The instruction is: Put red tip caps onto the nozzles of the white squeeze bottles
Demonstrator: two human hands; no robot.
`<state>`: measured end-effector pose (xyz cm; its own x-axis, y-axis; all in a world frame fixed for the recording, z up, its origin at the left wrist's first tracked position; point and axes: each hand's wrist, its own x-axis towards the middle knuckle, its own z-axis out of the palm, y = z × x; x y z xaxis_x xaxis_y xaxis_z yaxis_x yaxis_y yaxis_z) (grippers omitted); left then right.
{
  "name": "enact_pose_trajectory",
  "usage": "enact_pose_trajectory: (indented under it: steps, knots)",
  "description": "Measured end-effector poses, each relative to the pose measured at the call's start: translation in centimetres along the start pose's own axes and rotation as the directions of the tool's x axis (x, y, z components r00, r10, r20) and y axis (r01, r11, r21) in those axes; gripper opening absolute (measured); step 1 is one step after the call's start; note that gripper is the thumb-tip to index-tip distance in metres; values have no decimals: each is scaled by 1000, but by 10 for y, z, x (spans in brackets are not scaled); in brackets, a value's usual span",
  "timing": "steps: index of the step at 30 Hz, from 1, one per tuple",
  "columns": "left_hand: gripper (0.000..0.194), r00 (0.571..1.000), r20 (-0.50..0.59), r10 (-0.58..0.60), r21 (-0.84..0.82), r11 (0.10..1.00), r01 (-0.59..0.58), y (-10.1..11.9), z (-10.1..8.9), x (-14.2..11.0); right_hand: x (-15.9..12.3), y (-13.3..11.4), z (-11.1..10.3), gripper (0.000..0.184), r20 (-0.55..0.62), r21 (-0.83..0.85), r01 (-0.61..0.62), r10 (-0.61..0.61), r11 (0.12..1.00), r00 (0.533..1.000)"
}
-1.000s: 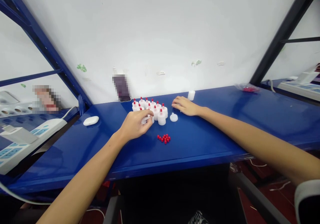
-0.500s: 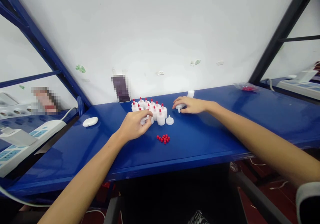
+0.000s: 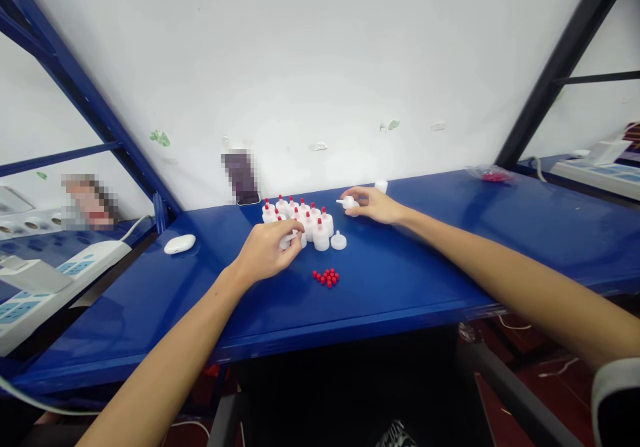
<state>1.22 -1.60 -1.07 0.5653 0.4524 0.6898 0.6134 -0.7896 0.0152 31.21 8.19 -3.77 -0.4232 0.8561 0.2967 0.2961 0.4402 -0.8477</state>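
Note:
On the blue shelf stands a cluster of small white bottles with red tips (image 3: 300, 215). My left hand (image 3: 265, 250) is closed on one white bottle at the cluster's near left edge. My right hand (image 3: 373, 204) is lifted a little off the shelf, its fingers pinched on a white nozzle cap (image 3: 347, 202) that points left. A loose white cap (image 3: 339, 240) lies right of the cluster. A small pile of several red beads (image 3: 327, 276) sits in front of it. One white bottle body (image 3: 381, 186) stands behind my right hand.
A white earbud case (image 3: 181, 243) lies to the left on the blue shelf (image 3: 430, 260). A pixelated phone (image 3: 241, 177) leans on the white wall. Power strips (image 3: 45, 280) occupy the far left. A clear bag with red bits (image 3: 493, 175) lies far right.
My right hand picked the white nozzle cap up off the shelf and raised it toward the wall. My left hand stayed on its bottle.

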Motion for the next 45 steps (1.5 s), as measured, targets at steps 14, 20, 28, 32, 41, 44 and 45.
enact_pose_trajectory:
  steps: [14, 20, 28, 32, 41, 44, 45]
  knots:
    - [15, 1000, 10, -6, 2, 1000, 6, 1, 0, 1, 3, 8, 3, 49, -3, -129, 73, -74, 989, 997]
    - [15, 1000, 12, -13, -5, 1000, 13, 0, 0, 0, -3, 3, -5, 56, 40, -432, 76, -66, 899, 997]
    - [15, 1000, 16, -24, -3, 1000, 24, 0, 0, 0, -5, 1, -10, 46, -37, -294, 81, -96, 952, 995]
    - [16, 1000, 6, -15, -9, 1000, 15, 0, -1, 0, -2, -6, -9, 39, -262, -168, 26, -70, 985, 962]
    - [16, 999, 17, -31, 0, 1000, 31, 0, -1, 0, -6, -7, -11, 28, -137, -164, 71, -94, 984, 986]
    - [16, 999, 25, -34, 1, 999, 34, 1, -2, 1, -7, -6, -14, 33, -55, -216, 31, -43, 976, 998]
    - [16, 999, 26, -35, 1, 999, 35, 1, -2, 1, -6, -5, -14, 36, -41, -225, 21, -31, 974, 999]
